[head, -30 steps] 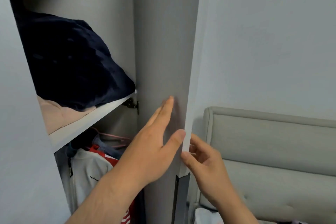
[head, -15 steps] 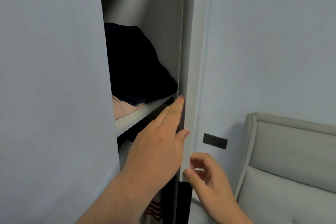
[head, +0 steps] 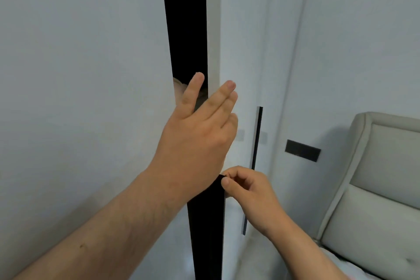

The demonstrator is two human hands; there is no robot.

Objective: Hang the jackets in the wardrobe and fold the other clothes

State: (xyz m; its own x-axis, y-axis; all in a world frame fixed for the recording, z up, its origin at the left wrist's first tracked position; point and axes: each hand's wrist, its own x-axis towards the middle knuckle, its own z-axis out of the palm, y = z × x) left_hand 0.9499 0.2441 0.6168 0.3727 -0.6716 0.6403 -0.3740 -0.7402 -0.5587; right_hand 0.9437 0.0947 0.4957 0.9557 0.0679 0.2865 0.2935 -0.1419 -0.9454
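Observation:
The wardrobe stands almost closed: between the pale left door (head: 79, 75) and the white right door (head: 213, 29) only a narrow dark gap (head: 186, 29) remains. A bit of pale cloth (head: 178, 88) shows inside the gap. My left hand (head: 195, 134) is spread flat with straight fingers across the gap and the right door's edge. My right hand (head: 247, 191) pinches the top of the black handle strip (head: 204, 223) on that door's edge between thumb and forefinger. No jackets or other clothes are visible outside.
A slim black vertical handle (head: 256, 138) runs down the panel to the right. A black wall plate (head: 302, 150) sits beside it. The padded beige bed headboard (head: 375, 177) fills the lower right.
The right door has swung towards shut and the gap has narrowed. The shelf with the dark bundle and the hanging clothes are now hidden. My right hand now pinches the handle strip.

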